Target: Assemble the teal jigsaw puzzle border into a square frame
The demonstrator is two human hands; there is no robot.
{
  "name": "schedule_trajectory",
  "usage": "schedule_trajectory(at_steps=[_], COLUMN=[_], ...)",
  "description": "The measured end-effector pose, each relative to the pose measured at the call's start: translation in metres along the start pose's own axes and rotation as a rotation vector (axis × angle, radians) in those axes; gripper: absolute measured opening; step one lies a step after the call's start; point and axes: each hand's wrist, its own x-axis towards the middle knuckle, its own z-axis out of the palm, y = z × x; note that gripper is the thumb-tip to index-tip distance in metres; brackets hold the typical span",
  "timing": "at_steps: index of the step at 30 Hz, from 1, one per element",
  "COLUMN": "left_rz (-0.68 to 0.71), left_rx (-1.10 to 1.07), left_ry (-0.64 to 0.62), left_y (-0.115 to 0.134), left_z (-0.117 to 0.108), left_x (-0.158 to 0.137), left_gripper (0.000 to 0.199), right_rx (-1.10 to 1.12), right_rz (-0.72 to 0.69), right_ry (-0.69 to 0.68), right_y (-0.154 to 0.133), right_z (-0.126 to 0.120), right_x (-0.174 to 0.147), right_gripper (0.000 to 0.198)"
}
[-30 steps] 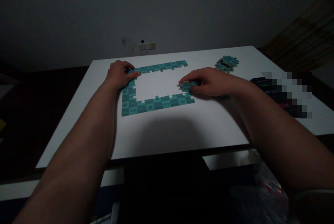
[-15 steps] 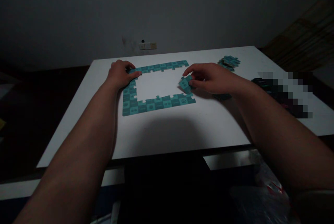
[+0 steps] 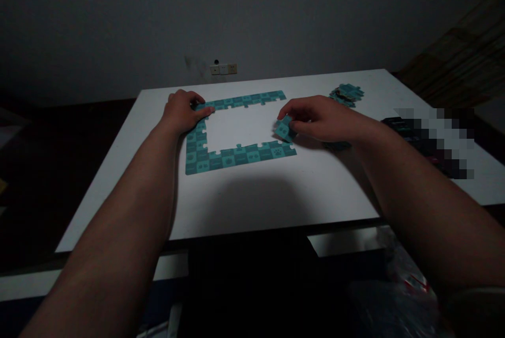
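Observation:
A teal checkered jigsaw puzzle border [image 3: 236, 159] lies on the white table, joined along its far, left and near sides, with bare tabletop inside. My left hand [image 3: 183, 112] rests on its far left corner, thumb and fingers apart, holding nothing. Between thumb and fingers of my right hand [image 3: 311, 117] is a teal puzzle piece [image 3: 284, 130], tilted and slightly blurred. It is held at the right side, just above the near right end of the border; whether it touches the border I cannot tell.
A pile of loose puzzle pieces [image 3: 347, 94] lies at the far right of the table [image 3: 244, 206]. More pieces [image 3: 337, 145] show partly under my right wrist. A dark, partly pixelated object [image 3: 418, 143] lies further right. Wall sockets [image 3: 223, 69] sit behind the table.
My right hand has shifted slightly to the right with the puzzle piece, which has turned a little. My left hand and the border look the same.

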Motion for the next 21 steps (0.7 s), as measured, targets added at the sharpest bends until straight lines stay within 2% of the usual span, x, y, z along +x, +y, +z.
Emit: schedule_trajectory(at_steps=[6, 11, 13, 17, 21], left_rz=[-0.057, -0.050, -0.046, -0.045, -0.053], left_rx=[-0.010, -0.006, -0.010, -0.017, -0.001], left_ry=[0.019, 0.029, 0.023, 0.020, 0.032], left_y=[0.008, 0.007, 0.005, 0.002, 0.003], left_z=[-0.003, -0.002, -0.001, 0.000, 0.001], left_x=[-0.004, -0.003, -0.002, 0.000, -0.001], left_gripper=[0.048, 0.049, 0.049, 0.048, 0.051], right_rx=[0.044, -0.062, -0.070, -0.082, -0.149], right_rz=[-0.014, 0.073, 0.067, 0.023, 0.054], right_ry=[-0.042, -0.053, -0.069, -0.136, -0.221], right_y=[-0.001, -0.004, -0.004, -0.001, 0.007], right_z=[-0.002, 0.000, -0.002, -0.007, -0.013], right_x=[-0.001, -0.001, -0.001, -0.002, -0.002], right_gripper=[0.037, 0.038, 0.035, 0.032, 0.027])
